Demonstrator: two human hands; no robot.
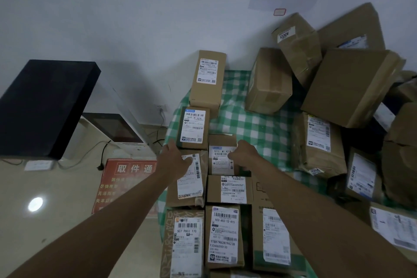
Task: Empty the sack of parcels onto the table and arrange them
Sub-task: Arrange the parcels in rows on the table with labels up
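Brown cardboard parcels with white labels lie in neat rows on the left part of a table (259,128) covered with a green checked cloth. My left hand (177,158) rests on the upper left of a flat labelled parcel (188,187), its fingers lying across the label. My right hand (244,153) grips the right edge of a small parcel (220,156) just beside it. Above them stand a labelled parcel (194,128) and a tall box (208,77). No sack is in view.
A loose heap of larger boxes (347,86) fills the table's right side against the white wall. Left of the table stand a black box (45,106), a white screen unit (117,128) and a red notice (126,178) on the floor.
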